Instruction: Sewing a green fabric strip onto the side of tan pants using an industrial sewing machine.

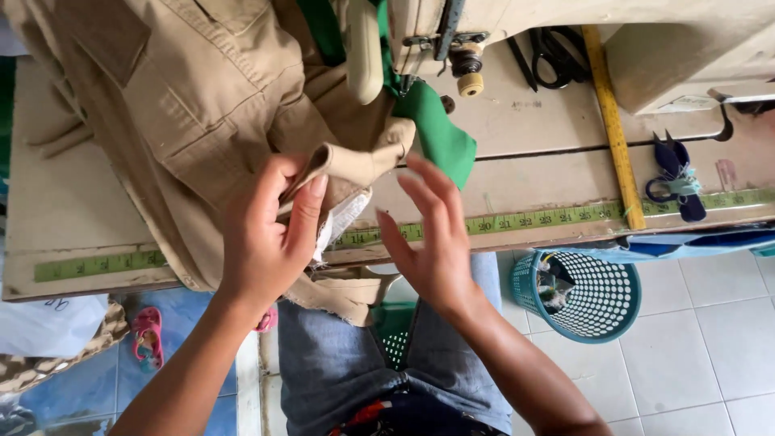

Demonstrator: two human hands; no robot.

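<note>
A tan garment with pockets lies spread over the sewing table and hangs off its front edge. My left hand pinches a folded tan edge of it, thumb and fingers closed on the cloth near a bit of white lining. My right hand hovers just right of that fold, fingers spread and holding nothing. A green cloth piece lies under the sewing machine head, right behind the fold.
A green tape measure is fixed along the table's front edge. A yellow ruler, black scissors and small blue snips lie at the right. A teal mesh basket stands on the tiled floor; pink sandals lie left.
</note>
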